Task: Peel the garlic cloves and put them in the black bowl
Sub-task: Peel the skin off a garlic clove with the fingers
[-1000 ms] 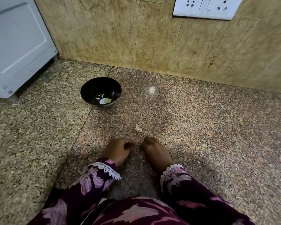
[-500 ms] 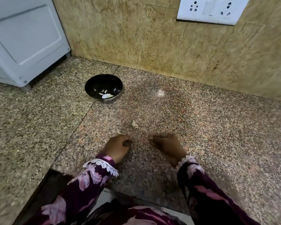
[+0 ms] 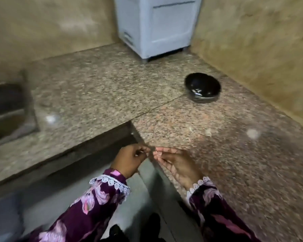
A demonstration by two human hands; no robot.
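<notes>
Judging from what lies in the round black bowl (image 3: 202, 87), the task is partly done: a few pale pieces, which look like peeled garlic, rest at its bottom. The picture is blurred, so their number cannot be told.

Both hands meet over the inner corner of the speckled brown granite counter (image 3: 234, 154), fingertips nearly touching. The left hand (image 3: 129, 158) has its fingers curled in, thumb and forefinger pinched together on something small and pale at the tips. It may be a clove or a scrap of skin; the blur hides which. The right hand (image 3: 177, 163) lies palm up, fingers bent only loosely toward the left fingertips, and whether they hold anything I cannot tell.

Peeling seems to be the step in hand, with the drop into the bowl yet to come for this piece.

A small pale scrap (image 3: 208, 132), likely a skin or a loose clove, lies on the counter beyond the right fingertips, between them and the bowl. The bowl stands well apart from the fingers, farther out and to their right, near the tan stone wall (image 3: 261, 49). A grey-white appliance (image 3: 156, 27) sits beyond it in the corner.
</notes>
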